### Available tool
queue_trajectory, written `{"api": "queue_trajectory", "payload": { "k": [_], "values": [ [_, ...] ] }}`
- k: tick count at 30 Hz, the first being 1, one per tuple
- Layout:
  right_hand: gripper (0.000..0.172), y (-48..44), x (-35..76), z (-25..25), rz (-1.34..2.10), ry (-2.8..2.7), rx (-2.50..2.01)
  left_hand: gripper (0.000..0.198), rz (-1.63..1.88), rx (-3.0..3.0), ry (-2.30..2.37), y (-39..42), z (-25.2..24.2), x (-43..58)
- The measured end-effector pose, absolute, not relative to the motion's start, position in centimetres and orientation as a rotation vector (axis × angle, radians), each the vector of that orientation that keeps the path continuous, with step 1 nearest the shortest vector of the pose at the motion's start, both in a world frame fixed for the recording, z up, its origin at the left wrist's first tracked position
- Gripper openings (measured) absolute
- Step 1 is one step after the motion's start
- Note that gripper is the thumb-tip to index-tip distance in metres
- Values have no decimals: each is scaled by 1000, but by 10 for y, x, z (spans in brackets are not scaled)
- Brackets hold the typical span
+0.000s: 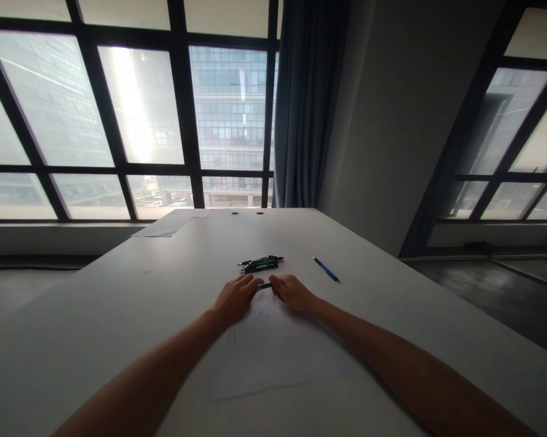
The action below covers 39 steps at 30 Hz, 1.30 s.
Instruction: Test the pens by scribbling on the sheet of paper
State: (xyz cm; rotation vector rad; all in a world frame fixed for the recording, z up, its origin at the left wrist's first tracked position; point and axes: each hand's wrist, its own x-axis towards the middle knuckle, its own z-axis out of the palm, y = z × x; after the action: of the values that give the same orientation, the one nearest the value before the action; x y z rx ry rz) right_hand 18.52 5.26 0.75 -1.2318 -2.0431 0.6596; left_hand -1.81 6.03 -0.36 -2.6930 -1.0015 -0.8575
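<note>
Both arms stretch toward the counter's far edge. The left hand and right hand, fingers curled, pinch one dark pen between them, by the paper's far end.

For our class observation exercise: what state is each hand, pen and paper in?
Left hand, closed on the dark pen
Right hand, closed on its other end
Dark pen, held, ends covered
Blue pen, lying apart
Pen cluster, lying together
Near paper, flat, marked
Far papers, lying flat
</note>
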Motion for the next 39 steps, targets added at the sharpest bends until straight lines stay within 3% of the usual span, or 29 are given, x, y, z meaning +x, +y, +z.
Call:
{"api": "queue_trajectory", "payload": {
  "k": [8, 18, 26, 34, 39],
  "values": [
    [71, 60, 191, 8, 828, -1935, -1267, 23, -743, -2621, -1119, 61, -4, -17],
    [54, 55, 193, 11, 703, -2067, -1183, 30, -777, -2545, -1078, 57, -1, -19],
    [24, 54, 196, 16, 542, -2127, -1101, 29, -784, -2553, -1068, 58, -4, -22],
    [49, 56, 201, 30, 564, -2133, -1107, 29, -918, -2522, -1176, 54, -3, -18],
    [30, 55, 202, 33, 531, -2136, -1105, 29, -905, -2537, -1179, 55, -3, -19]
  ]
}}
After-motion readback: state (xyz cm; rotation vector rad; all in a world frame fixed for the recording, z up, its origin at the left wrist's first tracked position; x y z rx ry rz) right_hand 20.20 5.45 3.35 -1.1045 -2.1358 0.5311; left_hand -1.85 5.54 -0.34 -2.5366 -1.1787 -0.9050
